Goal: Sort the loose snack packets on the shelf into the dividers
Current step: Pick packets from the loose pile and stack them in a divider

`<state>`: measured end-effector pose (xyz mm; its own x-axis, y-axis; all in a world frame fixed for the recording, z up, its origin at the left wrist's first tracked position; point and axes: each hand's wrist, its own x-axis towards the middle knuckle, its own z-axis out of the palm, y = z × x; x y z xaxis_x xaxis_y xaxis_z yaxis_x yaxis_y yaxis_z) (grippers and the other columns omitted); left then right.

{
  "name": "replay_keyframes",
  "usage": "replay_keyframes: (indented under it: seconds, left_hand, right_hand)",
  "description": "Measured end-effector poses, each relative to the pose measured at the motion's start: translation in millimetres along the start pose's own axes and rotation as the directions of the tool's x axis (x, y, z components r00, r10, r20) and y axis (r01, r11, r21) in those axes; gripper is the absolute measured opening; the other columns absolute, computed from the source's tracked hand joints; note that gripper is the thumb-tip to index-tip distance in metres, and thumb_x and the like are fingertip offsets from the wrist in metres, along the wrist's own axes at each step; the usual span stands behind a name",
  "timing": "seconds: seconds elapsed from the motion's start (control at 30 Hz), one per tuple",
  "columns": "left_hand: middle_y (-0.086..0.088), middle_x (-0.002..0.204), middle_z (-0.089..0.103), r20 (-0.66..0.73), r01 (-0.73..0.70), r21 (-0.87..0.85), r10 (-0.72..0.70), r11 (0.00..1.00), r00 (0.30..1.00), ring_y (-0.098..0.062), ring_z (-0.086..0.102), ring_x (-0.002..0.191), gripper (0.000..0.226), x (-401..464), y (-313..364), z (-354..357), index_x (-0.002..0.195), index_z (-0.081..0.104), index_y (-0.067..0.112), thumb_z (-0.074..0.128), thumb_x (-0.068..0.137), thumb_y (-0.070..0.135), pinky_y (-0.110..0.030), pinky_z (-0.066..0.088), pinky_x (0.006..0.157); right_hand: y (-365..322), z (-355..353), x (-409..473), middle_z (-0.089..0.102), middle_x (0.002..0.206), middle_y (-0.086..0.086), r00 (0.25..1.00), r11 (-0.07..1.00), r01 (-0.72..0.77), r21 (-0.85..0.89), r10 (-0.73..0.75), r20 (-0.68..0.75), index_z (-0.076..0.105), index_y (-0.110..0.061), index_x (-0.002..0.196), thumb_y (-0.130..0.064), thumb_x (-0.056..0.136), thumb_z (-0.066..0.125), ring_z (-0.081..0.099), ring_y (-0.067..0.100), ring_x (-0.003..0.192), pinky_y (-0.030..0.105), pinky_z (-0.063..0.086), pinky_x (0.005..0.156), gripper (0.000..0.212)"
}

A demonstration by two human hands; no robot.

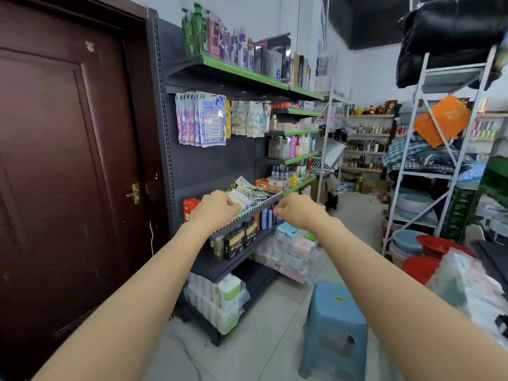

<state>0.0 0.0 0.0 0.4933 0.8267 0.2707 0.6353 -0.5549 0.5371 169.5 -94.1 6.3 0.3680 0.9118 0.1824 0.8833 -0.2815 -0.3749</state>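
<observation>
Loose snack packets (pixel 254 192) lie in a colourful heap on a dark shelf behind a white toothed front rail (pixel 261 207). My left hand (pixel 217 206) reaches over the rail at the near end of the heap, its fingers curled around a white and green packet (pixel 238 200). My right hand (pixel 298 210) hovers just outside the rail, fingers bent and close together, nothing visible in it. A red packet (pixel 189 209) stands at the shelf's left end. No dividers can be made out from here.
A brown door (pixel 68 160) is on the left. Dark boxes (pixel 240 240) and bottles fill the shelf below, tissue packs (pixel 291 248) lower still. A blue plastic stool (pixel 334 320) stands on the floor by my right arm. White racks and red basins (pixel 428 259) crowd the right.
</observation>
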Motion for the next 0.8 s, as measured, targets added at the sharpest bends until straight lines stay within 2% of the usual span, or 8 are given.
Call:
replay_keyframes:
  seconds: [0.13, 0.2, 0.27, 0.37, 0.43, 0.53, 0.67, 0.8]
  left_hand:
    - [-0.01, 0.089, 0.071, 0.125, 0.012, -0.042, -0.006, 0.999, 0.992, -0.022, 0.066, 0.076, 0.028, 51.8, 0.9, 44.0, 0.09, 0.068, 0.006, 0.049, 0.092, 0.026, -0.035, 0.053, 0.077]
    - [-0.008, 0.091, 0.07, 0.14, 0.004, -0.032, 0.001, 0.999, 0.99, -0.02, 0.066, 0.077, 0.026, 83.1, 3.9, 67.8, 0.097, 0.068, 0.009, 0.05, 0.093, 0.027, -0.034, 0.054, 0.076]
    - [-0.005, 0.089, 0.069, 0.143, 0.0, 0.006, 0.0, 1.0, 0.99, -0.02, 0.066, 0.08, 0.024, 114.7, 9.2, 87.3, 0.099, 0.067, 0.012, 0.051, 0.094, 0.029, -0.034, 0.053, 0.075]
    - [-0.001, 0.083, 0.066, 0.115, 0.002, 0.044, -0.007, 0.999, 0.993, -0.019, 0.063, 0.08, 0.024, 162.5, 11.6, 115.2, 0.101, 0.066, 0.015, 0.051, 0.093, 0.031, -0.034, 0.053, 0.074]
    - [-0.002, 0.089, 0.067, 0.075, -0.001, 0.05, -0.003, 0.999, 0.997, -0.019, 0.062, 0.085, 0.024, 190.6, 11.7, 131.1, 0.103, 0.067, 0.017, 0.051, 0.092, 0.032, -0.035, 0.053, 0.077]
    - [-0.002, 0.102, 0.068, 0.026, -0.001, 0.032, 0.001, 0.999, 1.0, -0.019, 0.061, 0.091, 0.021, 229.6, 6.6, 154.3, 0.098, 0.067, 0.021, 0.05, 0.092, 0.031, -0.037, 0.052, 0.08]
    - [-0.001, 0.097, 0.068, -0.039, 0.005, 0.028, -0.004, 1.0, 0.999, -0.019, 0.061, 0.087, 0.02, 278.4, -5.1, 181.1, 0.097, 0.066, 0.023, 0.049, 0.091, 0.03, -0.042, 0.054, 0.078]
    - [-0.001, 0.098, 0.068, -0.057, 0.022, 0.026, -0.021, 0.999, 0.998, -0.019, 0.061, 0.088, 0.023, 347.9, -28.9, 209.0, 0.1, 0.067, 0.021, 0.048, 0.091, 0.03, -0.04, 0.053, 0.078]
  right_hand:
    - [40.7, 10.2, 44.2, 0.066, 0.09, 0.012, 0.995, 1.0, 0.002, 0.001, -0.002, 0.098, 0.067, -0.005, 0.093, -0.032, 0.095, 0.049, 0.06, 0.029, 0.086, 0.032, 0.046, 0.072, 0.032]
    - [64.8, 14.5, 74.1, 0.059, 0.071, 0.004, 0.993, 1.0, 0.005, -0.003, -0.004, 0.115, 0.058, -0.014, 0.068, -0.031, 0.095, 0.05, 0.054, 0.026, 0.075, 0.029, 0.041, 0.063, 0.033]
    - [87.6, 14.6, 103.3, 0.051, 0.061, 0.002, 0.992, 1.0, 0.002, 0.005, -0.002, 0.124, 0.049, -0.015, 0.059, -0.03, 0.094, 0.05, 0.05, 0.024, 0.068, 0.029, 0.035, 0.055, 0.038]
    - [119.5, 18.9, 150.3, 0.065, 0.083, 0.013, 0.995, 0.999, 0.027, 0.034, -0.03, 0.098, 0.067, -0.008, 0.084, -0.026, 0.093, 0.051, 0.058, 0.028, 0.079, 0.032, 0.047, 0.066, 0.026]
    - [137.2, 23.7, 179.4, 0.068, 0.096, 0.015, 0.999, 0.997, 0.028, 0.071, -0.03, 0.036, 0.069, -0.009, 0.096, -0.025, 0.091, 0.05, 0.061, 0.031, 0.085, 0.037, 0.052, 0.075, 0.025]
    - [160.0, 35.9, 222.5, 0.068, 0.094, 0.013, 0.999, 0.993, 0.038, 0.114, -0.037, -0.017, 0.067, -0.012, 0.09, -0.024, 0.091, 0.049, 0.061, 0.03, 0.08, 0.038, 0.052, 0.073, 0.022]
    - [181.8, 60.0, 284.1, 0.06, 0.069, 0.005, 0.998, 0.988, 0.053, 0.143, -0.047, -0.044, 0.059, -0.018, 0.071, -0.021, 0.091, 0.047, 0.057, 0.028, 0.07, 0.034, 0.049, 0.065, 0.023]
    - [197.2, 88.6, 360.9, 0.056, 0.068, 0.003, 0.999, 0.986, 0.048, 0.162, -0.049, 0.001, 0.054, -0.021, 0.069, -0.021, 0.091, 0.046, 0.054, 0.027, 0.07, 0.029, 0.041, 0.061, 0.023]
